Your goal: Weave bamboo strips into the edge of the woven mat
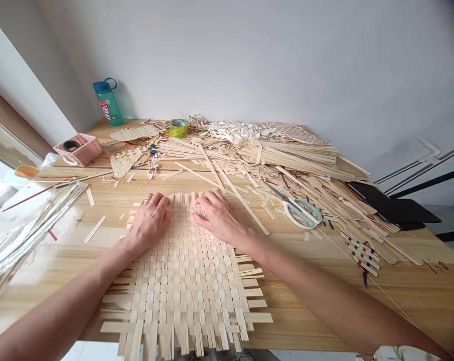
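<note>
A woven mat (189,271) of pale flat wood strips lies in front of me, loose strip ends sticking out along its sides and near edge. Its near end reaches past the table's front edge. On the far left part of the mat rests my left hand (149,218), a ring on one finger, the fingers curled together and pressed against the weave. Across from it, my right hand (217,213) grips the far right part with bent fingers, its thumb lying on the strips. The fingertips of both hands are partly hidden. White-handled scissors (302,213) lie to the right of the mat.
Loose strips (298,153) and scraps pile up along the back. A roll of tape (179,129), a pink basket (84,150) and a teal bottle (112,105) stand at back left. A black flat case (396,205) lies right, near a small woven piece (362,255).
</note>
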